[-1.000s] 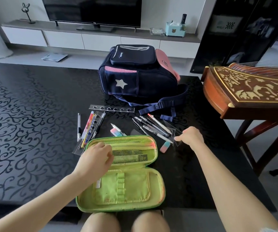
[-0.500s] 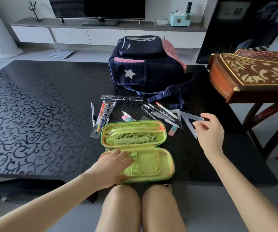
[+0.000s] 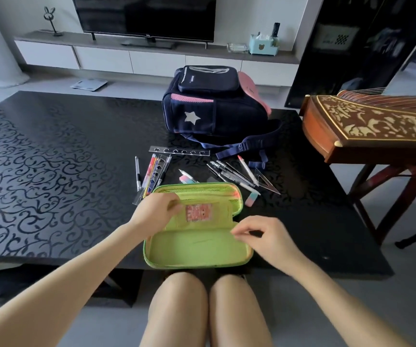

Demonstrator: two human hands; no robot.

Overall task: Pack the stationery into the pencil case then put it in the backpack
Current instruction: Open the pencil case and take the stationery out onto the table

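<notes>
A lime-green pencil case (image 3: 196,254) lies open at the table's near edge. My left hand (image 3: 156,211) pinches its inner flap (image 3: 217,214) and holds it turned up against the mesh lid. Over the case's right rim, my right hand (image 3: 267,236) has thumb and finger pinched on what seems to be a clear set square, barely visible. Behind the case lie pens (image 3: 234,174), coloured pens on a clear ruler (image 3: 151,171), a stencil ruler (image 3: 179,150), an eraser (image 3: 250,199) and another set square (image 3: 264,180). The navy backpack (image 3: 214,108) stands further back.
The black patterned table (image 3: 51,159) stretches wide to the left. A carved wooden string instrument (image 3: 377,128) on a stand sits close at the right. My knees are under the table's front edge. A TV unit lines the far wall.
My left hand has flipped the inner flap up from the lower half. My right hand has come from beside the pens, where it held the set square, to the case's right rim.
</notes>
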